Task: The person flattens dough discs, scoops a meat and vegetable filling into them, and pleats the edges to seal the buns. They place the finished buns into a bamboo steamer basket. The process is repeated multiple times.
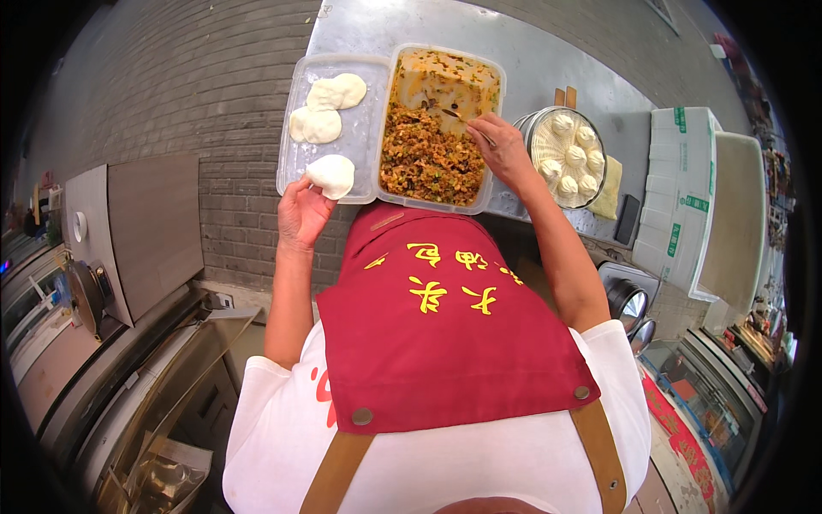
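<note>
My left hand (300,211) holds a round dough wrapper (334,177) by its edge, above the near end of a translucent plastic lid or tray (359,138). Farther up that tray lie several flat dough wrappers (324,124), some overlapping and dusted with flour. In my right hand (499,146) is a thin metal spoon (452,114), its tip over a plastic tub (502,77). Chopped reddish-brown filling (433,157) with green bits fills the tub's near part. Smears of sauce coat its far wall.
Right of the tub, a round steamer (546,144) holds several pleated buns (574,156). Beside it lie a yellow cloth (607,189) and a dark phone (627,217) on the metal table (533,51). White foam boxes (674,193) stand at the table's right end.
</note>
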`<state>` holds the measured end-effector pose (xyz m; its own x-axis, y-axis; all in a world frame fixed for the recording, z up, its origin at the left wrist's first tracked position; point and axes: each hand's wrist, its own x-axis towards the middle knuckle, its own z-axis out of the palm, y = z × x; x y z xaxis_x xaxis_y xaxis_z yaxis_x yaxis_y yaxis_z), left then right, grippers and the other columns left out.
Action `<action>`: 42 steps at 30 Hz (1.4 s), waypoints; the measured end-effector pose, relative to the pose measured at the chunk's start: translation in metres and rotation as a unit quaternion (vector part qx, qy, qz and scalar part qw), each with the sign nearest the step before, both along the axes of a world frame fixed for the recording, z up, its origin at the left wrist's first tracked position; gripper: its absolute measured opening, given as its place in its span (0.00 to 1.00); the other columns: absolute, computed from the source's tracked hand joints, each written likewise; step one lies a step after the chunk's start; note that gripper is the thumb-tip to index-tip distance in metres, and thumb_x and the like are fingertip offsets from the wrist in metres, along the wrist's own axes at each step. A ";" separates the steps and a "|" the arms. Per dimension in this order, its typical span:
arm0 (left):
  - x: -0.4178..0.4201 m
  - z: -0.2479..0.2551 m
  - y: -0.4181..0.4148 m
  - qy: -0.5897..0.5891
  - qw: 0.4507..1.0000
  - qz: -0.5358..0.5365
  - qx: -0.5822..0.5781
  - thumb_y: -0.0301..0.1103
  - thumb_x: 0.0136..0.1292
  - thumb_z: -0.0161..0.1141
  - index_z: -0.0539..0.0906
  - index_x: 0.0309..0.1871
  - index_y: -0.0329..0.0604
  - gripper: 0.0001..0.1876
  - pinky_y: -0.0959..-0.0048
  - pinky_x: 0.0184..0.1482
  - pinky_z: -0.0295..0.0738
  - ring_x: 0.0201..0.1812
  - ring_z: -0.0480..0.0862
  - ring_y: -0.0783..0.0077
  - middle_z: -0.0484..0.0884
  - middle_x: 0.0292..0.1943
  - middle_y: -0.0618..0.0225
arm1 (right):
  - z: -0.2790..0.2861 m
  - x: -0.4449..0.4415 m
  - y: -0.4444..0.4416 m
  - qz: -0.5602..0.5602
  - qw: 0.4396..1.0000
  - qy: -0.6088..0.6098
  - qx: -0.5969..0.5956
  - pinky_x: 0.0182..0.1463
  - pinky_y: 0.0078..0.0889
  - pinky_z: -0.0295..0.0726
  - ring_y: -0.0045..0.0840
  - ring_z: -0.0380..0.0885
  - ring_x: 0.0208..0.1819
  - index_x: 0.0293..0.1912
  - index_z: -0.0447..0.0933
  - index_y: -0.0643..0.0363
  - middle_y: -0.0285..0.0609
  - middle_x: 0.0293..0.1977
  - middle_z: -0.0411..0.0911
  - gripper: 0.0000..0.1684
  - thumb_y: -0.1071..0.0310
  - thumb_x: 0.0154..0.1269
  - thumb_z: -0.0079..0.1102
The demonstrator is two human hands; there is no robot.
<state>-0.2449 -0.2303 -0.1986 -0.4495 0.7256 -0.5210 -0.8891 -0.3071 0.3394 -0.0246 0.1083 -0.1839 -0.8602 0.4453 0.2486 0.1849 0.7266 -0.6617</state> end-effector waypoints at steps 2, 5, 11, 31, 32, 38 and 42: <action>0.014 0.013 0.013 0.020 0.998 0.008 -0.056 0.31 0.74 0.62 0.74 0.67 0.30 0.23 0.52 0.68 0.81 0.66 0.82 0.57 0.82 0.64 0.52 | -0.016 -0.021 0.012 0.020 0.999 -0.024 0.030 0.46 0.42 0.82 0.45 0.83 0.41 0.45 0.85 0.61 0.47 0.39 0.82 0.09 0.67 0.75 0.62; 0.020 0.040 0.018 0.085 0.991 -0.076 -0.073 0.30 0.74 0.62 0.75 0.66 0.31 0.21 0.51 0.67 0.81 0.65 0.82 0.57 0.82 0.63 0.53 | -0.032 -0.031 0.018 0.071 0.995 -0.061 0.023 0.48 0.44 0.82 0.46 0.83 0.43 0.45 0.85 0.61 0.49 0.40 0.83 0.12 0.63 0.76 0.61; 0.031 0.053 -0.009 0.022 0.997 -0.067 0.008 0.32 0.75 0.60 0.76 0.64 0.33 0.19 0.50 0.68 0.80 0.64 0.84 0.56 0.82 0.63 0.55 | -0.032 -0.002 0.011 0.077 0.987 -0.096 -0.101 0.44 0.37 0.84 0.37 0.85 0.38 0.46 0.85 0.64 0.46 0.37 0.84 0.12 0.65 0.75 0.62; 0.047 0.063 0.057 -0.004 0.994 -0.107 0.002 0.35 0.77 0.54 0.69 0.69 0.23 0.26 0.49 0.73 0.75 0.70 0.77 0.43 0.78 0.66 0.42 | -0.038 0.077 -0.001 -0.165 0.718 0.089 -0.670 0.46 0.29 0.86 0.27 0.85 0.40 0.54 0.79 0.68 0.49 0.42 0.86 0.15 0.65 0.81 0.57; 0.045 0.063 0.063 -0.005 0.994 -0.111 0.020 0.35 0.77 0.53 0.69 0.69 0.22 0.26 0.50 0.74 0.74 0.69 0.78 0.43 0.78 0.65 0.40 | -0.037 0.081 -0.001 -0.166 0.713 0.105 -0.673 0.46 0.29 0.86 0.28 0.85 0.40 0.54 0.79 0.68 0.49 0.42 0.86 0.15 0.65 0.81 0.57; 0.042 0.035 0.110 0.007 0.994 -0.102 -0.038 0.32 0.79 0.50 0.70 0.68 0.23 0.22 0.50 0.70 0.78 0.66 0.81 0.46 0.80 0.63 0.44 | 0.002 0.087 -0.004 -0.143 0.709 0.181 -0.666 0.45 0.31 0.87 0.30 0.86 0.40 0.53 0.80 0.68 0.50 0.42 0.86 0.14 0.65 0.81 0.57; 0.050 0.021 0.152 -0.026 0.995 -0.080 -0.048 0.35 0.82 0.44 0.70 0.70 0.27 0.22 0.47 0.72 0.74 0.68 0.79 0.49 0.78 0.66 0.46 | 0.044 0.069 -0.021 -0.120 0.750 0.200 -0.619 0.45 0.30 0.87 0.30 0.86 0.40 0.53 0.81 0.68 0.50 0.41 0.86 0.13 0.68 0.81 0.57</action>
